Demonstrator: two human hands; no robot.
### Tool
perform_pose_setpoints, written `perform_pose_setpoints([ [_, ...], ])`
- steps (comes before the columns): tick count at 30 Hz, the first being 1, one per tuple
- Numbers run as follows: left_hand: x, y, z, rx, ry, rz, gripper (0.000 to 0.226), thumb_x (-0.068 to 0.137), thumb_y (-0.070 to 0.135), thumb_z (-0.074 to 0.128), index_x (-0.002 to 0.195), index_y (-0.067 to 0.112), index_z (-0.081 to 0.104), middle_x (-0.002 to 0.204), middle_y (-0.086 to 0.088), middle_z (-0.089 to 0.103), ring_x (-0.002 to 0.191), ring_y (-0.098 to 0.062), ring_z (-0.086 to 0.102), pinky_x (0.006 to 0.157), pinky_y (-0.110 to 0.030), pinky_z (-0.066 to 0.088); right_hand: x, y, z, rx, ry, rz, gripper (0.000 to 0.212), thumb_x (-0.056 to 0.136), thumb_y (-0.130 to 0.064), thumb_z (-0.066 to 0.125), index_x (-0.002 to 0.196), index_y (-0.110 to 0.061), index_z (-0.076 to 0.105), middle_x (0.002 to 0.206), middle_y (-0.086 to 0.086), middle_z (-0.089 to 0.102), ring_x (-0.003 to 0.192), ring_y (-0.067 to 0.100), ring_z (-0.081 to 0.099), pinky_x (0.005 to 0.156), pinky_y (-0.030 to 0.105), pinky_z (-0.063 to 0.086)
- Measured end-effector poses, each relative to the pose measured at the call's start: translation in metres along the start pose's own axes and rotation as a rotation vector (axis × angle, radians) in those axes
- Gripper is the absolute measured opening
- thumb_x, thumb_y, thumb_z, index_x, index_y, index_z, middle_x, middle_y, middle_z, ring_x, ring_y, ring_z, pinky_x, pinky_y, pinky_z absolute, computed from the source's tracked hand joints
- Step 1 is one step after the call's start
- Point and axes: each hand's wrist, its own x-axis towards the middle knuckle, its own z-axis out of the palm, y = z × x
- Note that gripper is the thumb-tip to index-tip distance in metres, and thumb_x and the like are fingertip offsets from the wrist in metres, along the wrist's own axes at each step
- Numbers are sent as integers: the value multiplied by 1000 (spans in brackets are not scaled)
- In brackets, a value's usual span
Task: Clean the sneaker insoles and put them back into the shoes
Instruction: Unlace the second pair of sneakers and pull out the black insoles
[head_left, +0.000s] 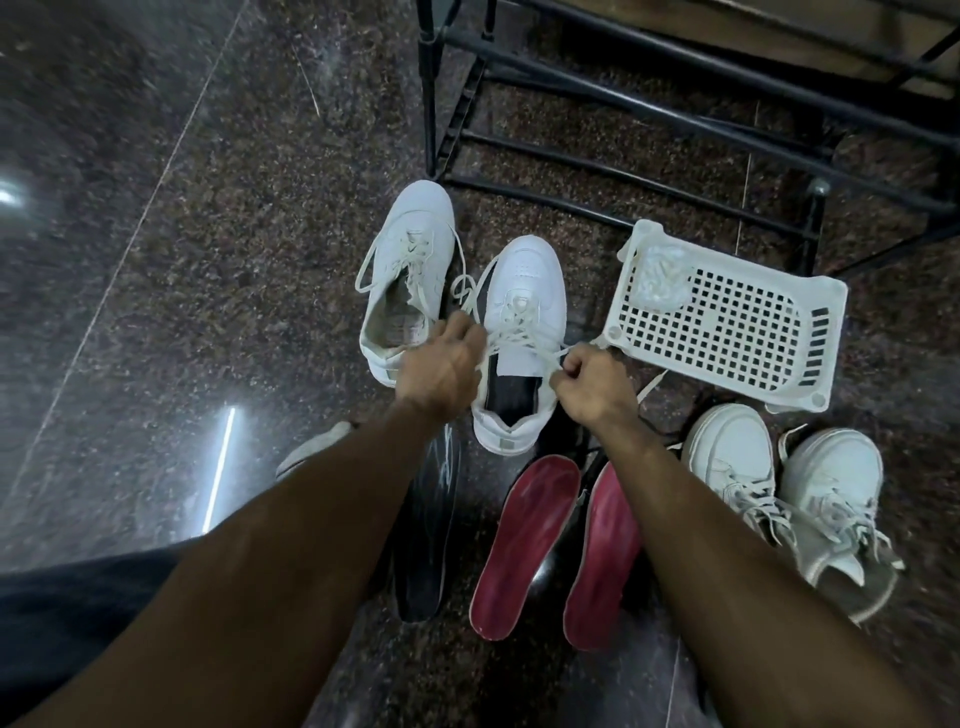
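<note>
Two white sneakers stand on the dark speckled floor. The nearer sneaker (524, 322) has a dark insole showing inside it. My left hand (441, 364) pinches its laces on the left side and my right hand (592, 382) pinches the lace end on the right, pulling them apart. The other sneaker (410, 275) lies to its left with a pale lining visible and loose laces. A black insole (428, 540) lies on the floor under my left forearm. Two red insoles (524, 545) (605, 561) lie side by side between my arms.
A white perforated plastic basket (727, 332) with a crumpled clear bag (660, 278) lies on its side to the right. Another pair of white sneakers (779, 493) sits at lower right. A black metal rack (623, 130) stands behind. A grey shoe tip (311, 452) shows at left.
</note>
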Motion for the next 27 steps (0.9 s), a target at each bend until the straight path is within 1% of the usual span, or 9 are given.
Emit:
perform_pose_setpoints([
  [2, 1, 8, 8, 146, 120, 231, 23, 84, 11, 63, 106, 16, 59, 123, -7, 48, 116, -27, 49, 93, -48, 48, 0, -2, 1, 43, -3, -25, 10, 83, -23, 61, 90, -23, 54, 90, 1, 64, 87, 27, 60, 75, 35, 49],
  [4, 8, 17, 12, 236, 108, 353, 24, 84, 17, 63, 107, 21, 64, 143, -8, 40, 138, -30, 32, 110, -56, 29, 0, -5, 2, 77, 18, -42, 14, 84, -20, 61, 97, -21, 55, 94, 3, 65, 88, 27, 60, 74, 32, 44],
  [6, 19, 28, 14, 276, 24, 312, 27, 92, 23, 55, 118, 21, 60, 155, -8, 24, 147, -32, 12, 116, -61, 10, 0, -6, 2, 126, 42, -45, 12, 85, -18, 61, 96, -19, 57, 89, 3, 64, 86, 27, 60, 70, 29, 38],
  [9, 32, 42, 19, 404, 3, 205, 33, 96, 23, 48, 129, 16, 50, 154, -11, 19, 147, -37, 9, 114, -65, 3, 1, -5, 1, 160, 26, -44, 10, 85, -13, 60, 91, -19, 55, 79, -1, 57, 79, 22, 55, 69, 27, 34],
  [18, 42, 34, 26, 354, 69, 263, 19, 89, 24, 56, 99, 15, 70, 148, -10, 36, 132, -32, 39, 110, -65, 22, 2, -1, 4, 218, 36, -75, 12, 83, -9, 60, 83, -18, 52, 65, -5, 49, 71, 22, 52, 64, 27, 33],
  [20, 43, 30, 23, 247, 86, 356, 20, 87, 25, 56, 92, 12, 71, 141, -12, 45, 125, -33, 47, 99, -60, 40, 0, 0, 5, 234, 71, -71, 11, 83, -10, 60, 84, -18, 53, 64, -5, 49, 69, 22, 51, 62, 26, 31],
  [23, 46, 18, 11, 62, 41, 448, 31, 92, 30, 41, 101, 5, 58, 131, -13, 46, 93, -36, 61, 60, -47, 54, -4, -1, 7, 216, 94, -71, 7, 85, -10, 59, 91, -13, 58, 70, 0, 56, 71, 25, 54, 61, 26, 31],
  [25, 50, 11, 2, -61, 37, 431, 40, 88, 36, 32, 100, 4, 54, 113, -14, 52, 71, -37, 60, 55, -44, 49, -6, -1, 7, 115, 118, -95, 10, 85, -10, 56, 96, -12, 54, 79, 10, 62, 76, 33, 59, 62, 31, 36],
  [27, 53, 8, -1, -284, 47, 331, 38, 84, 36, 37, 91, 5, 58, 95, -13, 61, 71, -36, 59, 62, -42, 48, -11, 1, 5, -22, 144, -130, 16, 86, -10, 52, 101, -13, 46, 82, 14, 63, 77, 38, 59, 64, 37, 40],
])
